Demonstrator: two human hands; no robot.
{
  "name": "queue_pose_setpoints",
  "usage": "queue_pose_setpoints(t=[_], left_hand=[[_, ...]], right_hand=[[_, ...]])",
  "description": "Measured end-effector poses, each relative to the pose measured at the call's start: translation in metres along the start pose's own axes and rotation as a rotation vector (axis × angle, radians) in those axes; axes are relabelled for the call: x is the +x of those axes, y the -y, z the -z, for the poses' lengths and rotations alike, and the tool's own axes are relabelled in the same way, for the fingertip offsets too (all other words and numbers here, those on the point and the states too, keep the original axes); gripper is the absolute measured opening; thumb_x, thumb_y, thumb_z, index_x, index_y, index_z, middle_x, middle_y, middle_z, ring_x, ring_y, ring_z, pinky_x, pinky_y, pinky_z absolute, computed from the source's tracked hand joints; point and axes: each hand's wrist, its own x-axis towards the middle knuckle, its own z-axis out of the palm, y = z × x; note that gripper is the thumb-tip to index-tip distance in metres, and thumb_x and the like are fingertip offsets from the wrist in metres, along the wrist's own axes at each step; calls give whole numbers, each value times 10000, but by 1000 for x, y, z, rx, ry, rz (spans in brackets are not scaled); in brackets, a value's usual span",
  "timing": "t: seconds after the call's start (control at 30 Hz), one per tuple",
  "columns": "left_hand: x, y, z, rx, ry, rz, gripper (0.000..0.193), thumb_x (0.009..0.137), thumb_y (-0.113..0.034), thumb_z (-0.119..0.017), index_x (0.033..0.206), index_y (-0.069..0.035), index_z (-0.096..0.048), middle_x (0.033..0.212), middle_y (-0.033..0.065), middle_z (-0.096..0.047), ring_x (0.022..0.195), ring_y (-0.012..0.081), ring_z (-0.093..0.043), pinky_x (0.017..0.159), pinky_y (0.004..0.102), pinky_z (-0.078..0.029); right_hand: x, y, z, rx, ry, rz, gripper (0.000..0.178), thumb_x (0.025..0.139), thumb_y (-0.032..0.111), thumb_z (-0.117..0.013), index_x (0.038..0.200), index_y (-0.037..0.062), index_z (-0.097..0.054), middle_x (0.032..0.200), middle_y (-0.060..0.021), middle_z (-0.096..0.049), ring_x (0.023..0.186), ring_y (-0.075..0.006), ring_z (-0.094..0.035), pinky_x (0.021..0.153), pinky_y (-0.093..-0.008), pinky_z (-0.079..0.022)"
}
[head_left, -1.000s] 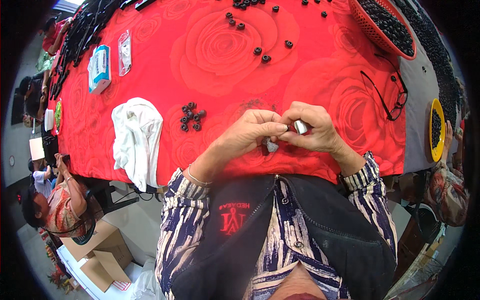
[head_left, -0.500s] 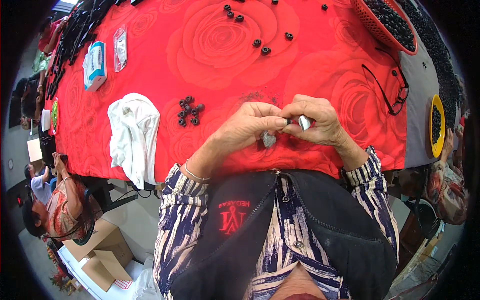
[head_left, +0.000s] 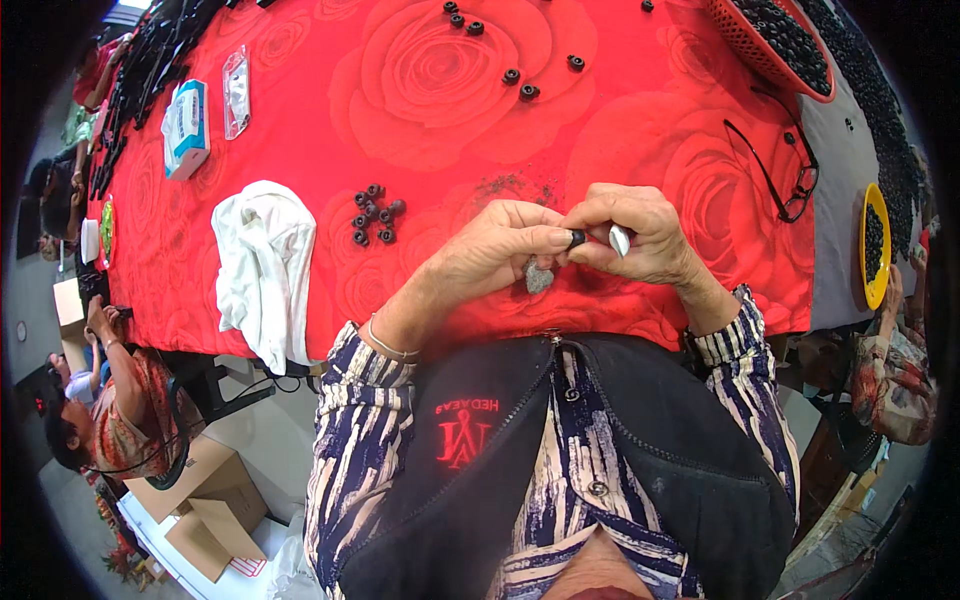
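Observation:
My left hand (head_left: 508, 243) pinches a small black part (head_left: 576, 238) between thumb and fingertips. My right hand (head_left: 632, 235) is closed around a short tool with a shiny metal end (head_left: 620, 240), held against the black part; its kind is hidden by the fingers. Below my left fingers is a grey fuzzy clump (head_left: 539, 277), partly covered by the hand. Dark crumbs (head_left: 515, 187) lie on the red tablecloth just beyond my hands. To the left sits a group of small black ring-shaped parts (head_left: 372, 211).
A white cloth (head_left: 265, 270) lies at left, with a tissue box (head_left: 187, 130) and a clear plastic case (head_left: 236, 95) beyond. Glasses (head_left: 795, 190), a red basket (head_left: 735, 40) and a yellow tray (head_left: 868, 285) of black parts are at right. Other people sit at both sides.
The black part shows more clearly between my fingertips. My right hand has turned slightly, and the metal end has shifted a little to the right.

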Motion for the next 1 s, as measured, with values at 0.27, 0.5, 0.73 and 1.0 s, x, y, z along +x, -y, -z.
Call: queue_pose_setpoints(t=[0.27,0.5,0.73,1.0], left_hand=[[3,7,0,17,-160,-136,245,847,-124,-603,1028,41,-592,832,41,-611,709,64,-518,641,205,-431],[2,11,-8,15,-236,-202,217,861,-98,-582,1038,28,-592,837,48,-624,720,64,-550,588,197,-452],[3,13,-7,19,-291,-315,200,862,-87,-579,1028,25,-595,859,40,-618,741,64,-557,600,191,-454],[1,10,-8,123,-299,-318,195,868,-93,-574,1029,15,-597,853,18,-603,751,57,-540,624,194,-445]], right_hand=[[-2,-1,-7,-244,-167,46,298,637,76,-745,902,28,-615,645,-56,-525,511,-190,-494,456,-293,-380],[-4,-7,-11,-498,-240,347,341,628,68,-735,926,-19,-595,622,-46,-502,487,-175,-477,427,-298,-367],[0,-1,-1,-69,-168,-175,238,738,92,-666,938,37,-548,717,-34,-515,611,-96,-482,505,-251,-369],[-1,-2,10,288,-82,-507,185,883,180,-492,971,21,-525,743,10,-483,665,-74,-446,568,-243,-378]])
